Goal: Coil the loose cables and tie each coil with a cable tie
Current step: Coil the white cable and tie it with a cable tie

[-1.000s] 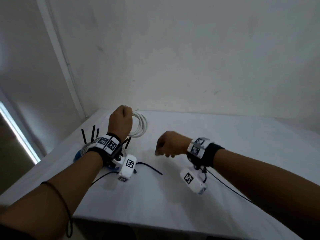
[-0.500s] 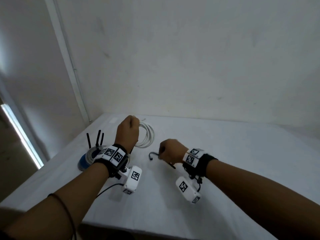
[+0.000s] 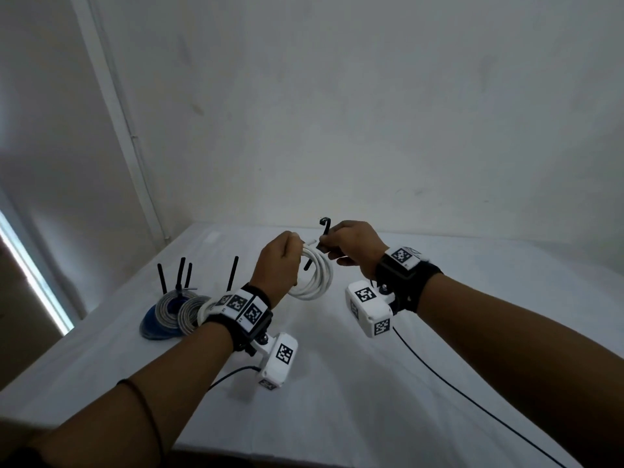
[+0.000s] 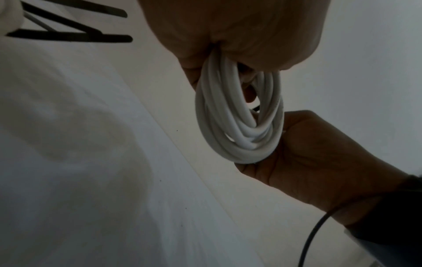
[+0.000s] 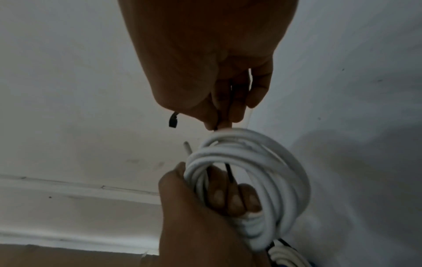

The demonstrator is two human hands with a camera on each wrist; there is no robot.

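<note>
My left hand (image 3: 287, 253) grips a white cable coil (image 3: 315, 282) by its top and holds it upright above the table. In the left wrist view the coil (image 4: 237, 122) hangs from the curled fingers (image 4: 246, 90). My right hand (image 3: 332, 246) pinches a black cable tie (image 3: 323, 228) right beside the coil's top. The tie's head curls upward and its tail points down into the coil's opening. In the right wrist view, the tie's tail (image 5: 229, 173) lies inside the coil (image 5: 274, 159), in front of my left hand's fingers (image 5: 235, 200).
Two tied grey coils (image 3: 169, 310) lie on a blue object at the table's left, with black tie tails (image 3: 182, 275) sticking up. The white table (image 3: 439, 298) meets the wall behind. Black camera wires (image 3: 472, 400) trail from my wrists.
Both hands rose from the table and came together. My right hand lifted the black tie to the coil, and its tail now sits in the coil's opening.
</note>
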